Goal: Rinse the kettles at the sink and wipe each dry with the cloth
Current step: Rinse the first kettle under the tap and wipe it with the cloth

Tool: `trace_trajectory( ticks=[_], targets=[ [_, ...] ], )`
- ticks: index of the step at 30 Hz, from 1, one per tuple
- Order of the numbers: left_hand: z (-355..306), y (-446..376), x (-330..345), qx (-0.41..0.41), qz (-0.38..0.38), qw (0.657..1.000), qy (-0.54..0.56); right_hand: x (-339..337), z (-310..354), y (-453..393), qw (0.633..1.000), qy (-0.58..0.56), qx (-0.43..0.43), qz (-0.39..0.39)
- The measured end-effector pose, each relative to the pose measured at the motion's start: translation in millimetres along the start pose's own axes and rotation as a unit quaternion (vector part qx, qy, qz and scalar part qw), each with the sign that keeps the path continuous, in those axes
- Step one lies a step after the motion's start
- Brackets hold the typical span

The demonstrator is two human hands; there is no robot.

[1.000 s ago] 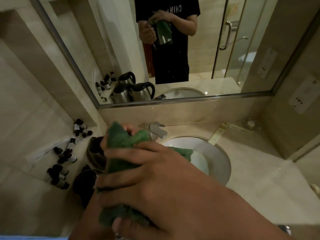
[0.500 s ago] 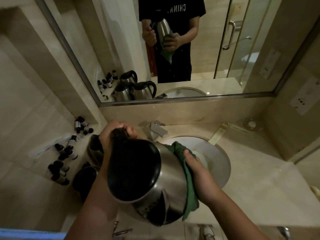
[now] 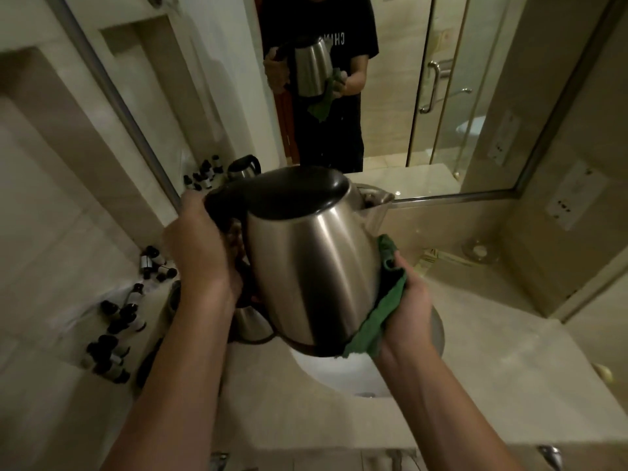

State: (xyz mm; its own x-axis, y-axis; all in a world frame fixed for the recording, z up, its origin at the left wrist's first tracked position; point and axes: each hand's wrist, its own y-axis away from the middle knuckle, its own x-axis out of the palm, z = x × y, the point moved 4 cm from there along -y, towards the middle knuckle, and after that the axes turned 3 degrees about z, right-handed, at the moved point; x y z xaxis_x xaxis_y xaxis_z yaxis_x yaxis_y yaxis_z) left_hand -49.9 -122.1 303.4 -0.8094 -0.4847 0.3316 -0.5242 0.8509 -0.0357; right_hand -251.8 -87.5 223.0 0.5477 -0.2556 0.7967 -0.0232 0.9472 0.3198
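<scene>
A steel kettle with a black lid hangs in the air above the white sink, nearly upright and leaning a little. My left hand grips its black handle on the left side. My right hand holds a green cloth pressed against the kettle's lower right side. Another steel kettle stands on the counter just behind and below the held one, mostly hidden. The mirror shows a further kettle on the counter.
Several small dark-capped bottles lie along the counter's left edge by the wall. A large mirror runs above the counter. A small round dish sits at the back right. A wall corner closes the right side.
The kettle has turned from bottom-toward-me to nearly upright with its lid up and has risen. My right hand with the cloth has slid down to the lower right side.
</scene>
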Motion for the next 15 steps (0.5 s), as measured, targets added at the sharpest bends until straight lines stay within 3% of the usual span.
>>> trace_trajectory(
  ticks=[2, 5, 7, 11, 13, 15],
  targets=[
    [-7.2, -0.5, 3.5, 0.002, 0.102, 0.992, -0.071, 4.1, 19.9, -7.8, 0.999, 0.015, -0.031, -0.002],
    [-21.1, 3.8, 11.7, 0.013, 0.282, 0.957, -0.071, 11.2, 38.1, -13.1, 0.999, 0.018, -0.044, 0.005],
    [-29.2, 8.2, 16.2, -0.002, 0.328, 0.944, -0.037, 15.0, 49.4, -14.3, 0.997, 0.043, -0.062, 0.012],
    [-52.4, 17.8, 27.3, 0.030, 0.285, 0.958, -0.028, 27.4, 68.3, -6.7, 0.972, 0.179, -0.145, 0.041],
    [-62.4, 21.3, 31.4, 0.032, 0.223, 0.974, -0.034, 38.5, 78.0, 0.8, 0.924, 0.309, -0.222, 0.033],
    [-65.3, 23.1, 33.1, 0.018, 0.179, 0.983, -0.023, 56.5, 85.8, 9.1, 0.848, 0.417, -0.321, 0.061]
  ],
)
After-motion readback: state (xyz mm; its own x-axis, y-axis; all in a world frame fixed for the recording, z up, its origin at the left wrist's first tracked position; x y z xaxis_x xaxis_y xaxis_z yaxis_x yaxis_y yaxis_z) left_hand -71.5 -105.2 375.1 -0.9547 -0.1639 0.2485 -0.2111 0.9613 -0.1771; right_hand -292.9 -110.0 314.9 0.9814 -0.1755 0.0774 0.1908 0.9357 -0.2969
